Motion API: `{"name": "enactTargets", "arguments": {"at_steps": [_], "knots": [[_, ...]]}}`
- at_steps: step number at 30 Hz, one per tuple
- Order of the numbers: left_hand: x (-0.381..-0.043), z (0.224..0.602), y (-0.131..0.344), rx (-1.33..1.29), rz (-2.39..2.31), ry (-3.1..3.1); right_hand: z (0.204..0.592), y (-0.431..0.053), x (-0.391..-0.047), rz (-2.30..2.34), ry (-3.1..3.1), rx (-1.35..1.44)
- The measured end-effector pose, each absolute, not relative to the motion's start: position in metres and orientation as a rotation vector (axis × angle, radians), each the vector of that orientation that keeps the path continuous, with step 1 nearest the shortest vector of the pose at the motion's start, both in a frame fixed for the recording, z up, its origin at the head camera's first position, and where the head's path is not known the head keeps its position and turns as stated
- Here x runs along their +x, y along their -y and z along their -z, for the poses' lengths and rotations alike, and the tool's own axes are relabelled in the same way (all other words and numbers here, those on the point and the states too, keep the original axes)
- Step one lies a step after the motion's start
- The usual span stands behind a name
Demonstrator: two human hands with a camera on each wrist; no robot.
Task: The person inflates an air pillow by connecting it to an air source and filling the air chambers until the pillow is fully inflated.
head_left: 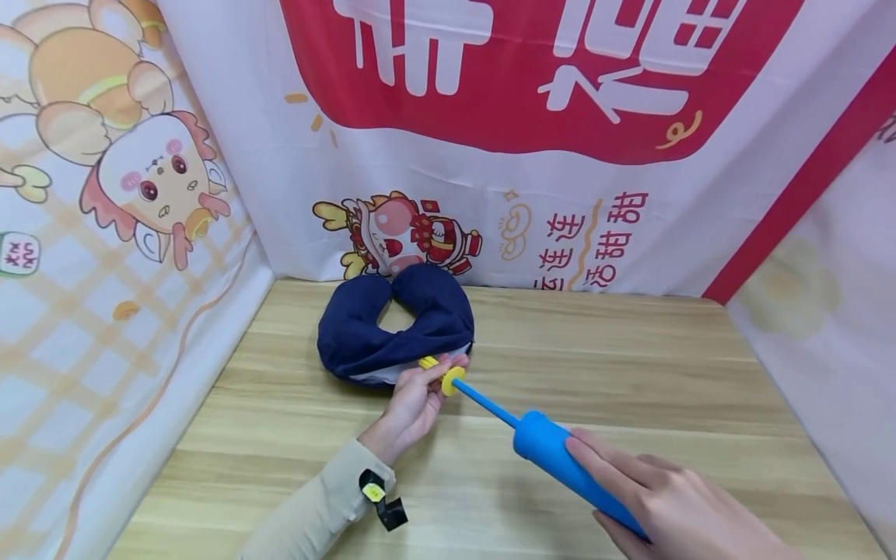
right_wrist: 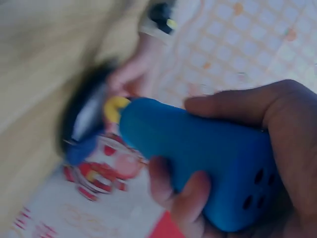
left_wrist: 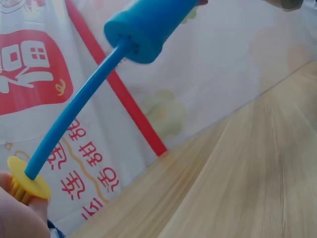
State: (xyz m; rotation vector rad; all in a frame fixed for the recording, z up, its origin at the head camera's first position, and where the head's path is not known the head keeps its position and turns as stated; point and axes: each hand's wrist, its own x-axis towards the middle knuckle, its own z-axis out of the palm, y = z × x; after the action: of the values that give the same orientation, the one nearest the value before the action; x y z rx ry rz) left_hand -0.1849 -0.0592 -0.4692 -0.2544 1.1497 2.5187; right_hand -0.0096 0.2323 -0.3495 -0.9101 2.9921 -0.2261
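On the table lies a navy U-shaped neck pillow [head_left: 434,299], its front edge showing a pale grey-white strip. Just in front of that edge, my left hand [head_left: 413,404] pinches the yellow ribbed end piece [head_left: 453,381] of a blue hand pump [head_left: 560,455]. A thin blue rod [left_wrist: 74,116] runs from the yellow disc to the pump's thick barrel. My right hand [head_left: 665,490] grips the barrel [right_wrist: 193,144], fingers and thumb wrapped around it. The right wrist view is blurred, and the pillow [right_wrist: 84,119] appears there behind the pump.
A wood-grain table [head_left: 595,350] carries these things. Printed white cloth [head_left: 504,140] stands along the back, with further cloth [head_left: 126,311] on the left and on the right [head_left: 826,311]. A black strap with a yellow tag [head_left: 374,491] sits on the left sleeve.
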Motion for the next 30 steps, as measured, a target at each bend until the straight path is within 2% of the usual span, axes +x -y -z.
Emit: {"name": "enactTargets", "arguments": {"at_steps": [3, 7, 15, 20, 30], "knots": [[-0.180, 0.468, 0.058, -0.246, -2.522, -1.185, 0.343, -0.229, -0.008, 0.152, -3.003, -0.936], [-0.167, 0.467, 0.048, -0.287, -2.527, -1.223, 0.339, -0.196, -0.018, 0.124, -3.113, -1.001], [-0.157, 0.467, 0.043, -0.321, -2.506, -1.234, 0.369, -0.147, -0.058, 0.188, -3.291, -1.203], [-0.169, 0.470, 0.047, -0.279, -2.508, -1.226, 0.379, -0.162, -0.058, 0.252, -3.181, -1.174], [-0.182, 0.471, 0.053, -0.269, -2.552, -1.152, 0.352, -0.219, -0.015, 0.163, -2.994, -0.909]]}}
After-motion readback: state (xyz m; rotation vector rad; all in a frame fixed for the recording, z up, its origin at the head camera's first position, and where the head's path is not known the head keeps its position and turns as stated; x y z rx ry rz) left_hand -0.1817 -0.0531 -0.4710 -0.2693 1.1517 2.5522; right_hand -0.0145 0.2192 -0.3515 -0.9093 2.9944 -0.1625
